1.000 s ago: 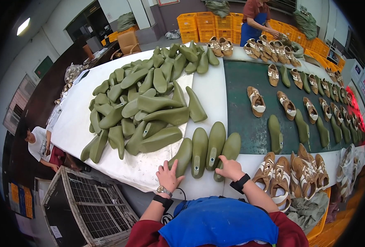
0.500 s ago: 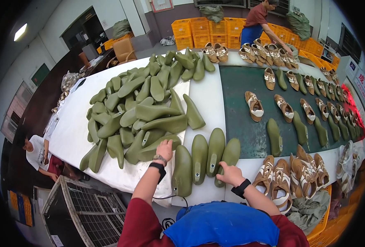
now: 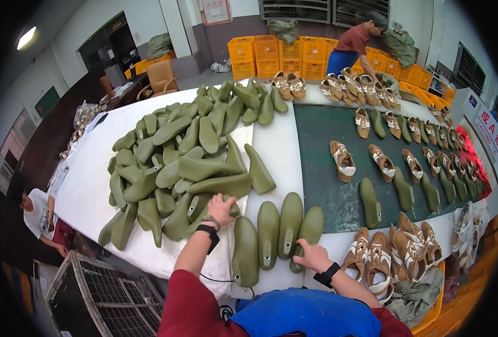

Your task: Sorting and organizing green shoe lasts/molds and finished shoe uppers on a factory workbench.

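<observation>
Olive-green shoe lasts (image 3: 164, 168) lie in a big heap on the white table. At the heap's near edge, my left hand (image 3: 221, 211) grips a shoe last (image 3: 201, 205), fingers curled over it and partly hiding it. A row of several lasts stands side by side in front of me, including one at its left end (image 3: 245, 250) and two in the middle (image 3: 268, 236) (image 3: 290, 224). My right hand (image 3: 312, 256) holds the heel end of the rightmost last (image 3: 311, 226), thumb on top; its other fingers are mostly hidden.
Brown-and-white sneakers (image 3: 362, 255) cluster at the near right, beside an orange crate (image 3: 433, 306). A green belt (image 3: 330, 196) carries rows of sneakers and lasts. Another person (image 3: 357, 45) works across the table; one more sits at far left (image 3: 41, 216). A wire cage (image 3: 111, 289) stands near left.
The whole view has shifted, with the table lower in the picture. My left hand has closed more around the last at the heap's edge. My right hand stays on the rightmost last.
</observation>
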Motion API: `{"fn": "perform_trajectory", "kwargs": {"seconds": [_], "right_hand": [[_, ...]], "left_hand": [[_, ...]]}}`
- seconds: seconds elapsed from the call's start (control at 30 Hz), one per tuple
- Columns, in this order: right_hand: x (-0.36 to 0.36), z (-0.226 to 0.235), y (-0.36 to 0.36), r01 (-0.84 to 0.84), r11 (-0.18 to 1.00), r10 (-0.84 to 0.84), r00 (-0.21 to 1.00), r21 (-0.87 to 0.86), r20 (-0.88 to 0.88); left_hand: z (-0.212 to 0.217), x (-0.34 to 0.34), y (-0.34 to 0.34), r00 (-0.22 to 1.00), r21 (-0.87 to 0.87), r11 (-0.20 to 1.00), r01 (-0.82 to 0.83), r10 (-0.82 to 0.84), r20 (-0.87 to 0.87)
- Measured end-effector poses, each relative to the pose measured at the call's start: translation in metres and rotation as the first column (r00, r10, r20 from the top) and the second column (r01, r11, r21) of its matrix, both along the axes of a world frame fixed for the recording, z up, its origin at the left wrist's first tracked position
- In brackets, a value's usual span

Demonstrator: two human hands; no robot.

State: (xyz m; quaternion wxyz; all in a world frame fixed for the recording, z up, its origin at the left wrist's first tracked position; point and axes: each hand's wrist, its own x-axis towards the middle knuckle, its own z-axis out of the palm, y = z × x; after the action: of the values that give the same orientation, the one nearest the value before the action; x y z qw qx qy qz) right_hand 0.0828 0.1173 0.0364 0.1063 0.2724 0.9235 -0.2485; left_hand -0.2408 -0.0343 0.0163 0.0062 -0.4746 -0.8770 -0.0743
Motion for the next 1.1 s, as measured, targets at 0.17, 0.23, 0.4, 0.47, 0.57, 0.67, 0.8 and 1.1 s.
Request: {"fn": "perform_trajectory", "kwargs": {"seconds": [0.17, 0.23, 0.4, 0.47, 0.57, 0.67, 0.8, 1.1], "right_hand": [[0.002, -0.003, 0.008, 0.02, 1.0, -0.02, 0.999, -0.001, -0.043], [0.0, -0.001, 0.008, 0.022, 1.0, -0.022, 0.999, -0.008, -0.033], [-0.001, 0.001, 0.007, -0.02, 1.0, 0.019, 0.997, -0.015, -0.073], [0.002, -0.002, 0.009, -0.01, 0.999, 0.007, 0.997, -0.032, -0.074], [-0.001, -0.003, 0.007, -0.01, 0.999, 0.007, 0.997, -0.039, -0.074], [0.0, -0.008, 0.006, -0.006, 0.999, 0.004, 0.998, -0.038, -0.06], [0.0, -0.007, 0.009, 0.013, 0.999, -0.015, 0.996, -0.031, -0.084], [-0.001, -0.001, 0.008, 0.019, 1.0, -0.019, 0.999, -0.021, -0.031]], "left_hand": [[0.083, 0.065, -0.071, 0.991, 0.508, 0.852, -0.128, 0.127, 0.037], [0.068, 0.1, -0.113, 0.979, 0.596, 0.777, -0.199, 0.184, 0.087], [-0.002, 0.175, -0.172, 0.705, 0.372, 0.712, -0.596, 0.241, 0.667], [-0.013, 0.18, -0.163, 0.522, 0.246, 0.745, -0.62, 0.157, 0.838], [-0.037, 0.161, -0.159, 0.511, 0.141, 0.819, -0.557, 0.204, 0.835], [-0.043, 0.148, -0.15, 0.473, 0.223, 0.863, -0.453, 0.021, 0.881], [-0.024, 0.101, -0.135, 0.502, -0.027, 0.963, -0.269, 0.164, 0.849], [0.016, -0.004, 0.052, 0.966, -0.013, 0.996, 0.092, -0.093, -0.24]]}}
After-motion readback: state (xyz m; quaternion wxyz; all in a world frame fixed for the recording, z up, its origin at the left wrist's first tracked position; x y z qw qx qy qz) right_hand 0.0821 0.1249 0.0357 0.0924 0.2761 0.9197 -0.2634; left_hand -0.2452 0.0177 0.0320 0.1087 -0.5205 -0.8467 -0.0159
